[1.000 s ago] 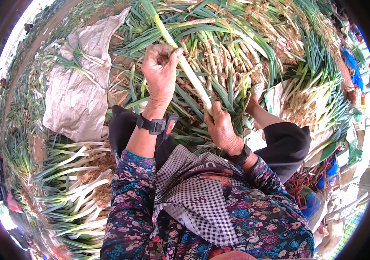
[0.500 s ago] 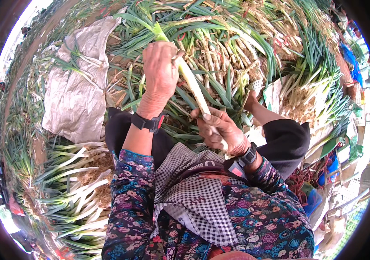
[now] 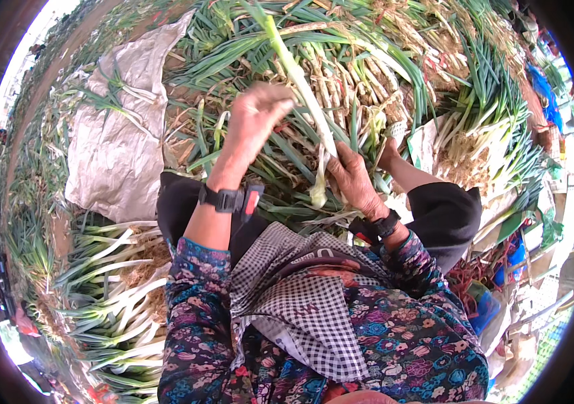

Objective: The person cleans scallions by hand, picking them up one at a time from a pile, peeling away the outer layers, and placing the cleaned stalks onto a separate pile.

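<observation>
While the leek is clamped near its white end by the right hand, its leaf end is pointed toward 11 o'clock. Stalk sits at 12 from frame centre, right hand at 2. Left hand is seen just beside the stalk, between 11 and 12; fingers are blurred by motion, so contact, or anything pinched, can't be told. Pale hanging piece is seen below the stalk, just beside the right hand on its 8 o'clock side; attachment not readable. Dark bands are worn on both wrists. Loose leek pile is spread out at 1. Pale sheet is laid at 10, a few small leeks on it. More leeks are laid out at 8, roots toward the person.
</observation>
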`<act>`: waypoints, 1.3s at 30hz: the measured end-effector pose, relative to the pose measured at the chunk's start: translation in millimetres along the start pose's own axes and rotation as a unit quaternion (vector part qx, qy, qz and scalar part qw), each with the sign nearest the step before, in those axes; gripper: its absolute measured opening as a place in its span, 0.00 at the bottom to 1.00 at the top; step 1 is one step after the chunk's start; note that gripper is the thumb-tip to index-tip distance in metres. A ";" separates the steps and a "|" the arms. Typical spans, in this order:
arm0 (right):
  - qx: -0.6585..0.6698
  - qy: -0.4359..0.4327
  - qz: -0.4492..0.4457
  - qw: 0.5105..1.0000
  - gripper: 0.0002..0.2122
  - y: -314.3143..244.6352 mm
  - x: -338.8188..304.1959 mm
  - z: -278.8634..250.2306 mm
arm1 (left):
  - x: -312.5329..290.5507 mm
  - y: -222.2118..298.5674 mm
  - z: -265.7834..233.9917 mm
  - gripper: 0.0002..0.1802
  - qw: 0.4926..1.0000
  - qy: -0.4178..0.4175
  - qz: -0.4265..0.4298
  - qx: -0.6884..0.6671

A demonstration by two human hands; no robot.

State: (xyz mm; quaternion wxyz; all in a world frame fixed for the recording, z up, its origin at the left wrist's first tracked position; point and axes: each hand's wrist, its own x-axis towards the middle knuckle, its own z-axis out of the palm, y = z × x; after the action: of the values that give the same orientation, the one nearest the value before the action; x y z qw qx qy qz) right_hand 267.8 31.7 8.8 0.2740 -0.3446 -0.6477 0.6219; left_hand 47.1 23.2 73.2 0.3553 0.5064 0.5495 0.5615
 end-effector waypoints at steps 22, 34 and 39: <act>0.022 -0.004 -0.021 1.000 0.10 -19.6 -9.0 23.0 | 14.7 -10.2 5.0 0.08 0.893 0.188 0.333 0.237; -0.013 0.097 -0.109 0.989 0.09 12.5 31.2 -10.3 | -17.1 13.4 31.0 0.07 0.894 -0.433 -0.105 -0.047; -0.148 0.135 -0.138 0.970 0.09 11.6 18.3 -5.8 | 13.9 -29.9 -20.8 0.13 0.984 0.047 0.067 0.160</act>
State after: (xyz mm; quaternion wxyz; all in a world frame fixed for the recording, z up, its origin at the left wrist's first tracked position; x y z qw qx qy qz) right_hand 262.4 49.5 -3.6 0.3879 -0.3693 -0.7308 0.4232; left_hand 19.2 35.4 48.9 0.2047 0.5654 0.6131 0.5124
